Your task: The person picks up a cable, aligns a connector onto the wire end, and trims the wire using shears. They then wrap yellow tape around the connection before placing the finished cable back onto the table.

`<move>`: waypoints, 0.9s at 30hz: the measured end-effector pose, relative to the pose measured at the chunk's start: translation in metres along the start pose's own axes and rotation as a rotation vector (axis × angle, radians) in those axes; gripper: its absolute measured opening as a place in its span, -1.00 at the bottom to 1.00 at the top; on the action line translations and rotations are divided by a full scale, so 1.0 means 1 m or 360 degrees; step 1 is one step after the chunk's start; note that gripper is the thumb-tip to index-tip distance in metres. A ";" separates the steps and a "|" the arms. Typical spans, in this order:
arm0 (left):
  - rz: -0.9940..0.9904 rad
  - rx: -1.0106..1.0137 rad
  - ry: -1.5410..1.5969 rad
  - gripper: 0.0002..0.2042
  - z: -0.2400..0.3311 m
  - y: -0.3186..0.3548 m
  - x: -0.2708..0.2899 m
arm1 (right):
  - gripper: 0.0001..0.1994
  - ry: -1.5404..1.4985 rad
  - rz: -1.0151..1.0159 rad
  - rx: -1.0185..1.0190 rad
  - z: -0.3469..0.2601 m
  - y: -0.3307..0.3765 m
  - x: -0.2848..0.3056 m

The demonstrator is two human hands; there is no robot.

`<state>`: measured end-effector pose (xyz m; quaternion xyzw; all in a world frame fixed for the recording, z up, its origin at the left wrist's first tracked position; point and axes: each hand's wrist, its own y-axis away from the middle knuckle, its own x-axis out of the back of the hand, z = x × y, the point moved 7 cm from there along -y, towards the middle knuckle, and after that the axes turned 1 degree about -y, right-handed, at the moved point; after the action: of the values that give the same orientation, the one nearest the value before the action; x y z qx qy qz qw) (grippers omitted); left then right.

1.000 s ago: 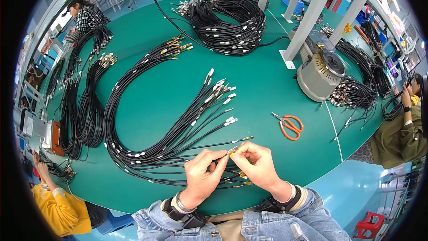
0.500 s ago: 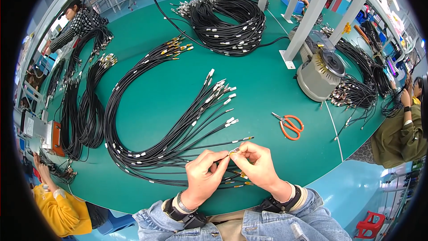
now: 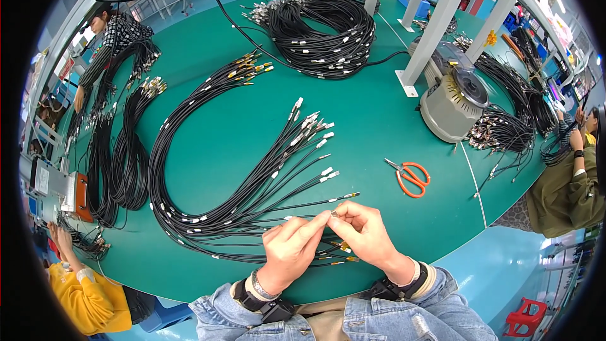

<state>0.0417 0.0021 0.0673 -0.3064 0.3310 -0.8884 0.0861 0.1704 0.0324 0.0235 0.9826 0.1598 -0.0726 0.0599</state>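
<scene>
Near the table's front edge my left hand (image 3: 292, 249) and my right hand (image 3: 366, 233) meet, fingertips pinched together. Between them is a black cable's end with a small metallic connector (image 3: 334, 213), mostly hidden by the fingers. Left of my hands curves a bundle of black cables (image 3: 165, 170) with white labels. Its loose ends fan toward my hands, some passing behind them. Several ends with yellow tips (image 3: 344, 247) show between my wrists. Orange-handled scissors (image 3: 411, 180) lie slightly open to the right, apart from my hands.
A large coil of black cables (image 3: 322, 41) lies at the back. Metal posts (image 3: 435, 25) rise beside a grey round-topped machine (image 3: 454, 104). More cable bundles (image 3: 129, 164) lie left and right on the green table (image 3: 366, 126). Several people work around it.
My left fingertips have shifted slightly up and right, covering the yellow piece seen before at the cable end. At the far left, a person's arm has reached downward. My right hand has barely moved.
</scene>
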 end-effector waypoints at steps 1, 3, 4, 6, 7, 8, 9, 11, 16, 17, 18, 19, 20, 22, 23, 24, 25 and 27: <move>0.0024 -0.0017 -0.0005 -0.70 0.000 0.000 0.001 | -0.91 -0.0039 -0.0007 -0.0017 -0.002 0.001 -0.001; 0.0032 0.0017 -0.0003 -0.70 -0.001 0.000 0.001 | -0.89 -0.0116 -0.0022 -0.0051 -0.005 0.002 -0.002; 0.0040 0.0053 0.0003 -0.70 -0.002 0.000 0.001 | -0.89 -0.0118 -0.0025 -0.0049 -0.004 0.002 -0.001; 0.0047 0.0086 0.0007 -0.70 -0.002 0.000 0.002 | -0.85 -0.0186 -0.0072 -0.0101 -0.002 0.004 -0.002; 0.0039 0.0127 0.0034 -0.71 -0.003 0.000 0.001 | -0.82 -0.0220 -0.0095 -0.0126 -0.001 0.005 -0.002; 0.0031 0.0168 0.0061 -0.71 -0.004 0.001 0.001 | -0.82 -0.0221 -0.0097 -0.0124 -0.001 0.006 -0.001; 0.0023 0.0210 0.0088 -0.72 -0.005 0.001 0.001 | -0.79 -0.0238 -0.0118 -0.0135 0.000 0.006 -0.001; 0.0019 0.0231 0.0104 -0.73 -0.005 0.001 0.002 | -0.74 -0.0272 -0.0157 -0.0157 0.003 0.006 -0.001; 0.0015 0.0295 0.0154 -0.74 -0.005 0.000 0.003 | -0.75 -0.0272 -0.0182 -0.0092 0.003 0.007 -0.003; 0.0016 0.0304 0.0161 -0.75 -0.005 0.000 0.003 | -0.77 -0.0273 -0.0161 -0.0110 0.004 0.007 -0.004; 0.0017 0.0304 0.0161 -0.75 -0.005 0.000 0.003 | -0.79 -0.0275 -0.0140 -0.0128 0.004 0.007 -0.005; 0.0019 0.0305 0.0165 -0.75 -0.005 0.000 0.003 | -0.80 -0.0276 -0.0120 -0.0145 0.004 0.007 -0.005; 0.0021 0.0306 0.0169 -0.75 -0.006 0.000 0.003 | -0.80 -0.0276 -0.0121 -0.0144 0.004 0.007 -0.006; 0.0025 0.0305 0.0172 -0.75 -0.006 0.000 0.004 | -0.81 -0.0330 -0.0108 -0.0129 0.006 0.007 -0.005; 0.0028 0.0302 0.0175 -0.75 -0.005 -0.001 0.004 | -0.81 -0.0357 -0.0101 -0.0121 0.006 0.007 -0.005; 0.0030 0.0298 0.0179 -0.75 -0.005 -0.001 0.004 | -0.81 -0.0356 -0.0102 -0.0121 0.005 0.007 -0.005; 0.0033 0.0295 0.0182 -0.75 -0.005 -0.002 0.004 | -0.83 -0.0367 -0.0105 -0.0122 0.004 0.007 -0.005; 0.0034 0.0299 0.0181 -0.75 -0.005 -0.001 0.004 | -0.85 -0.0389 -0.0109 -0.0126 0.002 0.008 -0.005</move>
<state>0.0354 0.0043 0.0675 -0.2424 0.2538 -0.9305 0.1051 0.1675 0.0231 0.0231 0.9573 0.1876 -0.1874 0.1151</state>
